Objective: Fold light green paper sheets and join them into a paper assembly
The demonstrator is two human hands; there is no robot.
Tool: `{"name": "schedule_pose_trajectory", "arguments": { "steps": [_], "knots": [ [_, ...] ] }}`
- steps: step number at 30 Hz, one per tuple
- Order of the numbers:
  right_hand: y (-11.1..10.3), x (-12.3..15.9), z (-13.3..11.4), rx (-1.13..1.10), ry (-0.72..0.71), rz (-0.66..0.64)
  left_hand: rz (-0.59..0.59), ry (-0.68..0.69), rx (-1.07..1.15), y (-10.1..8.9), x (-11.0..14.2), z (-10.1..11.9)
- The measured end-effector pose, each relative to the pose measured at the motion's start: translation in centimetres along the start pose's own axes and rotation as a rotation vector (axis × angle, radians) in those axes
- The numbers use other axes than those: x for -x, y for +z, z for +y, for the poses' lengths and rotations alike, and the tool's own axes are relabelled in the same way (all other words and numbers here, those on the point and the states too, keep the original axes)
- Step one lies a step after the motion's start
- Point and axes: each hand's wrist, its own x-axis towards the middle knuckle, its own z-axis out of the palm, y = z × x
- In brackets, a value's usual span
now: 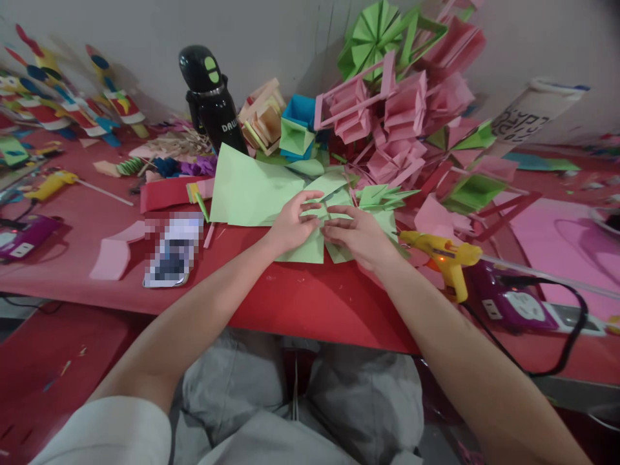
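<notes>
Light green paper lies in overlapping pieces in front of me. My left hand (296, 223) has its fingers curled, thumb and fingertips on a green sheet (307, 250). Facing it, my right hand (361, 237) bends its fingers over another green piece (339, 254). A narrow gap runs between these two pieces, and the fingertips of both hands come close together above it. Part of the paper is hidden under the fingers. Behind my left hand a larger green sheet (256, 190) rests slightly raised. Folded green strips (382, 196) lie just beyond my right hand.
A phone (174, 248) lies left on the red table (310, 303). To the right are a yellow glue gun (443, 255) and a purple power strip (516, 300) with a cable. A black bottle (216, 103) and pink folded-paper shapes (404, 106) stand behind.
</notes>
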Motion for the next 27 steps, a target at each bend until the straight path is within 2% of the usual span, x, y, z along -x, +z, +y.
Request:
{"name": "schedule_pose_trajectory", "arguments": {
  "steps": [4,9,13,19,23,27],
  "knots": [
    [-0.8,-0.5,-0.1,-0.028,-0.076,0.046,-0.019,0.061,-0.036,-0.4,0.5,0.7],
    [-2.4,-1.4,-0.3,-0.123,-0.224,0.210,-0.197,0.100,-0.233,-1.3,1.0,1.3],
    [-2.9,-1.6,-0.3,-0.117,-0.269,0.243,-0.206,0.099,-0.248,-1.5,0.8,0.8],
    [-2.9,-1.7,-0.2,-0.083,-0.344,0.220,-0.184,0.028,-0.062,-1.9,0.4,1.8],
    [-2.9,-1.8,-0.2,-0.099,-0.358,0.199,-0.142,-0.084,0.118,-2.1,0.4,2.4],
    [-3.1,-2.0,-0.1,-0.115,-0.360,0.173,-0.165,-0.198,0.358,-2.0,0.3,2.2]
  ]
}}
